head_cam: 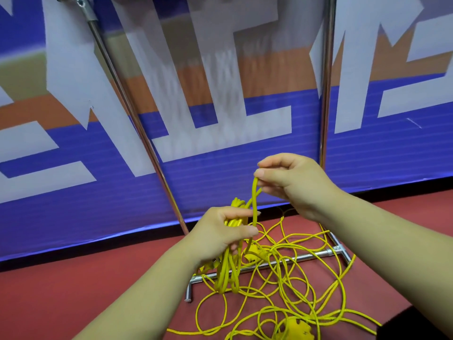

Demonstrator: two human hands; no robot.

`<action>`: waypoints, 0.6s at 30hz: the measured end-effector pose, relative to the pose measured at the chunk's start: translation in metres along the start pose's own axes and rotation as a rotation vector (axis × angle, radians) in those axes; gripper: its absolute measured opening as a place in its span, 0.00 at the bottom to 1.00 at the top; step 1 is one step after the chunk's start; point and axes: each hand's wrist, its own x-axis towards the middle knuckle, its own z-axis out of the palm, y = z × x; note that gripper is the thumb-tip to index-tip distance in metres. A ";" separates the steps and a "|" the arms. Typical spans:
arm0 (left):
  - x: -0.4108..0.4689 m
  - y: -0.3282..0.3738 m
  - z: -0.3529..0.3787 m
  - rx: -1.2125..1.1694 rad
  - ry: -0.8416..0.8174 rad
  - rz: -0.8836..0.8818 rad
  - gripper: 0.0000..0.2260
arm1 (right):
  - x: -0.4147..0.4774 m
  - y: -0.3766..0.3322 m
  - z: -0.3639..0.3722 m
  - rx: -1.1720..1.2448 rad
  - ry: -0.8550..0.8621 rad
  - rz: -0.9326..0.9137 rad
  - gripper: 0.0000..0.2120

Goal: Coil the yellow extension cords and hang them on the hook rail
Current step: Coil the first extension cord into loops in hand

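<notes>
— From up here, how will that cord (255, 204) handle?

— Thin, soft and light, I'd judge. It flops into loops and snags on itself, so take it close to the hands, one short length at a time.

— And the grip?

— The left hand (220, 233) is curled round the coil (229, 268), whose loops hang below the fist. Just above it, the right hand (294, 182) pinches one strand between thumb and fingers.

— The rest?

— A tangle (294, 285) lies on the floor (98, 278) below both hands, draped across the rack foot (313, 255), with a socket block (297, 326) nearest us.

— Any bin or box?

— None in sight, and no hooks either.
</notes>
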 end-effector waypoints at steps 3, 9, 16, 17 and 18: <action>0.004 -0.002 0.005 0.129 -0.053 0.019 0.08 | 0.003 -0.001 -0.004 0.051 0.011 0.007 0.06; 0.013 -0.004 0.007 0.106 0.013 0.006 0.03 | 0.002 0.000 -0.015 0.068 -0.059 -0.038 0.09; 0.003 0.026 -0.013 -0.159 0.222 0.073 0.04 | 0.001 0.038 -0.040 -0.601 -0.262 -0.064 0.11; 0.000 0.034 -0.015 -0.208 0.239 0.088 0.05 | 0.001 0.047 -0.041 -0.686 -0.288 -0.037 0.12; -0.004 0.041 -0.016 -0.255 0.249 0.104 0.05 | 0.001 0.055 -0.041 -0.743 -0.301 -0.018 0.13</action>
